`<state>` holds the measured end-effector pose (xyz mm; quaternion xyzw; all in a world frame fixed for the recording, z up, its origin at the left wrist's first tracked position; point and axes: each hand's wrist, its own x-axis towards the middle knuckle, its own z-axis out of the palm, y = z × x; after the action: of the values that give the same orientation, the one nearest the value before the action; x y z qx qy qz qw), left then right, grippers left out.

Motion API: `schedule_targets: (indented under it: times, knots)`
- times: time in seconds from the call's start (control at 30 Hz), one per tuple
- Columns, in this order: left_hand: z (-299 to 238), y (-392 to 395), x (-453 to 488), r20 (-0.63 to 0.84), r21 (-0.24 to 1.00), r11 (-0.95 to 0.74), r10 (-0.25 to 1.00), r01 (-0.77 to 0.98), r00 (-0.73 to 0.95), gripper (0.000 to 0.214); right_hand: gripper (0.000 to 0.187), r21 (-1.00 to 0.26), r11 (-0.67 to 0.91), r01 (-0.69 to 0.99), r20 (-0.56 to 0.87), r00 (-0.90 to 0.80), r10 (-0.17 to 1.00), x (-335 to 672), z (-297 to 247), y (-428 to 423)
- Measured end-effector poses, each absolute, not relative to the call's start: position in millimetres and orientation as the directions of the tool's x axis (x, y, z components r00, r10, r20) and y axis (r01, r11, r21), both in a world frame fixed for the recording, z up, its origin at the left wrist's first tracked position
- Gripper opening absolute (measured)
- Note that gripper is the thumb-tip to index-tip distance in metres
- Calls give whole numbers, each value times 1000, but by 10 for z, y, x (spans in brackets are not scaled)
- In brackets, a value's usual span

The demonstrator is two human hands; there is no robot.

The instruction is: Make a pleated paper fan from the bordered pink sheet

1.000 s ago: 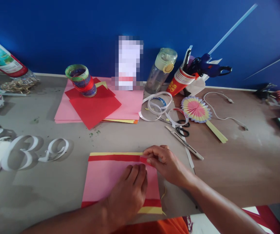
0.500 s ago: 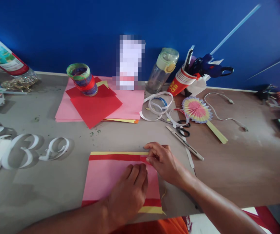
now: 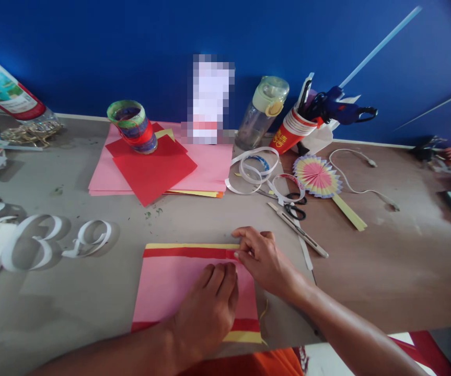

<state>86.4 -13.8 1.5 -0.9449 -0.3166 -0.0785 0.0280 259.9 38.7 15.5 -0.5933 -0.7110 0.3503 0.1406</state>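
Note:
A pink paper sheet (image 3: 166, 287) lies before me, with red paper strips (image 3: 186, 253) and yellow bands (image 3: 189, 246) along its far and near edges. My left hand (image 3: 209, 300) rests on the sheet's right half. Its fingers are curled together, and whatever their tips hold or press is hidden. Over the far right corner, my right hand (image 3: 262, 261) has its thumb and fingers closed at the right end of the far red strip. Its index finger reaches over the yellow edge. A small yellow thread (image 3: 263, 309) pokes out beside the sheet's right side.
Behind are stacked pink sheets (image 3: 102, 177), red squares (image 3: 150, 175) and a painted cup (image 3: 131, 128). Rightward lie white tape loops (image 3: 254, 167), scissors (image 3: 296, 211), a cutter knife (image 3: 307, 237) and a paper fan (image 3: 317, 176). A bottle (image 3: 262, 112) and red cups (image 3: 291, 130) stand near the wall.
My right hand has shifted very slightly, and the red strip's end beside its thumb looks a little different. My left hand stays in place.

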Motion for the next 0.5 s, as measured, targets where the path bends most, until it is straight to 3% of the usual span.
schedule_targets:
  times: [0.2, 0.5]
  knots:
    - [-13, -130, 867, 199, -6, -798, 590, 603, 782, 35, 31, -622, 48, 781, -237, -246, 940, 2588, 167, 396]
    - [0, -144, 866, 196, -18, -782, 608, 623, 769, 37, 33, -580, 132, 804, -119, -244, 962, 2593, 69, 380]
